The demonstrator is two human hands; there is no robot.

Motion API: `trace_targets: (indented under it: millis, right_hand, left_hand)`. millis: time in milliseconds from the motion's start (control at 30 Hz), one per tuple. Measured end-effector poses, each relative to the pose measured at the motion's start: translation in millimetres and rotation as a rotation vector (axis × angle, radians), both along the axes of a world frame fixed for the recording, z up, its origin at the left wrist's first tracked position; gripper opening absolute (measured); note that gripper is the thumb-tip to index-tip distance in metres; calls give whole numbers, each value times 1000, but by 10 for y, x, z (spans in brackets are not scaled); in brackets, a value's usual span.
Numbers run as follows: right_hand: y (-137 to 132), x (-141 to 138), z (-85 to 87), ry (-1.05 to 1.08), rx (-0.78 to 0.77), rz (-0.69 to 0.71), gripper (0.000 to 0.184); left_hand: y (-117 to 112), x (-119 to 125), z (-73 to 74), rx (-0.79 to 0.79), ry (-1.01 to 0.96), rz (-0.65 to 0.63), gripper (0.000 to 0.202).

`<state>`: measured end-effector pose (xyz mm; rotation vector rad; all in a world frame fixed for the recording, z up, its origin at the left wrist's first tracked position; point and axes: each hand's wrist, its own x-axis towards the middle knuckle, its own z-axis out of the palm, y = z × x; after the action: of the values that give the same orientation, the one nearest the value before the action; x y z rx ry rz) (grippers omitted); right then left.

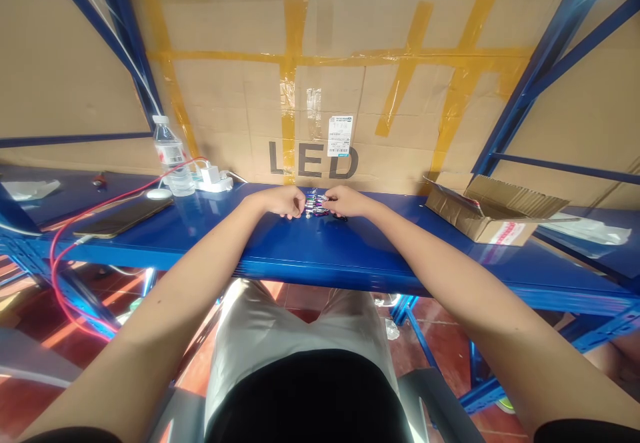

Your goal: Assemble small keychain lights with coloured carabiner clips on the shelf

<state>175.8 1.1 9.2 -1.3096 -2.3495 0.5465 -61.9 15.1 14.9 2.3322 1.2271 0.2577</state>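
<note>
A small cluster of shiny, slim, many-coloured pieces (pixel 316 204) lies on the blue tabletop, between my two hands and close to the cardboard. They are too small for me to tell their kind. My left hand (pixel 286 201) is at the cluster's left side, its fingers curled and the tips pressed together; what they hold is hidden. From the right, my right hand (pixel 346 201) reaches over the pieces with thumb and fingers closed at their edge. Something dark (pixel 341 217) lies just below that hand.
Behind the blue table (pixel 300 246) stands a taped cardboard sheet (pixel 225 103) marked LED. On the left are a water bottle (pixel 173 156), a white charger (pixel 213 176), a phone (pixel 125 218) and a red cable (pixel 120 198). An opened cardboard box (pixel 480 220) sits on the right.
</note>
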Motion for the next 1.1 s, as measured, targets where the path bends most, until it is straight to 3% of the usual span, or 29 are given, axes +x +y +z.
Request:
trace_targets:
  millis: [100,300,600,867,1100]
  right_hand:
    - [-18,-4,11,-1,-3,-9,28]
    - [3,2,4,-3,-10,-7,26]
    - [84,38,-10,-30,20,-159,24]
    - [102,36,-19,-45,16,-151,24]
    - [111,41,-28,-54,6,-112,22]
  left_hand:
    - [11,15,-23,7,-30,16,22]
    - [-69,148,-64,133,-134,-86,29]
    - [-127,326,-141,357,10,-123,21]
    - [-109,309,-113,274,-64,-167,14]
    - [-108,311,-96,249,-46,-107,12]
